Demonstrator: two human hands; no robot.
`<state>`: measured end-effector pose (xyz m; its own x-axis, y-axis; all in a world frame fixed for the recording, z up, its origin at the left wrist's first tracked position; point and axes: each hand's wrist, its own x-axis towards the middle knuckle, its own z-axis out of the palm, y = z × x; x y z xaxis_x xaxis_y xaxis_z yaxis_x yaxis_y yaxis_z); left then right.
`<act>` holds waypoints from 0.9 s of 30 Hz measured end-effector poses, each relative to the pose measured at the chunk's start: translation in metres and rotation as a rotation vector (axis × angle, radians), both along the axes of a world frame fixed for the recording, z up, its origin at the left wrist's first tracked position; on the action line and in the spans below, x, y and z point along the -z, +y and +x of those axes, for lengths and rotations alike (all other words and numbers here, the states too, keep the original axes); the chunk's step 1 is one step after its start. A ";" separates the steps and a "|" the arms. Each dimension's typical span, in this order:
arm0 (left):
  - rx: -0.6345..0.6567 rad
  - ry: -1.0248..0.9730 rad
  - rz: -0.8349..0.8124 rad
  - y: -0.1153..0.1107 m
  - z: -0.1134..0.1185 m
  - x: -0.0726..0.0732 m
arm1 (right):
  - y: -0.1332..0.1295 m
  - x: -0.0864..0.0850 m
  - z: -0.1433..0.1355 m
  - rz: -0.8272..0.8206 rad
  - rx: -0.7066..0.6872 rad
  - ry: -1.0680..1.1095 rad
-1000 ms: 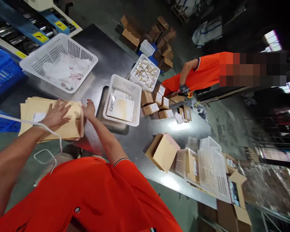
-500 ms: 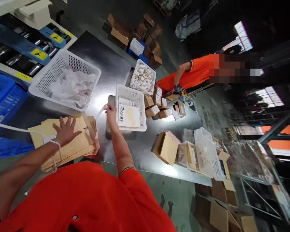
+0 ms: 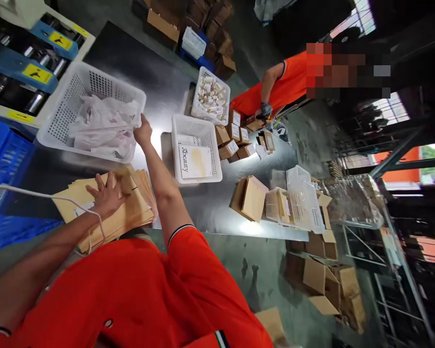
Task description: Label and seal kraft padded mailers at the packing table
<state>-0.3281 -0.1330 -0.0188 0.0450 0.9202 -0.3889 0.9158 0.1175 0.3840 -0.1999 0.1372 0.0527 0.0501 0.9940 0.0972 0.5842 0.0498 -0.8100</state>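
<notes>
My left hand lies flat with fingers spread on a stack of tan paper envelopes at the table's near edge. A white label shows on the top envelope, partly covered by my forearm. My right hand is closed at the right rim of a white perforated basket. From its fingers a thin white strip reaches across the crumpled translucent plastic inside the basket. Part of my fingers is hidden by the hand itself.
A white basket holds a flat "beauty" box. Behind it stands a basket of small items, beside several small cartons. A gloved co-worker stands across the table. A white cord crosses my left forearm.
My right hand has moved left from beside the "beauty" basket to the plastic-filled basket, carrying the white strip. My left hand stays on the envelopes. The view has shifted.
</notes>
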 end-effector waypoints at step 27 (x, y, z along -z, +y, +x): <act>0.139 -0.011 0.125 0.023 0.025 -0.025 | -0.291 0.078 0.065 -0.284 -0.581 -0.626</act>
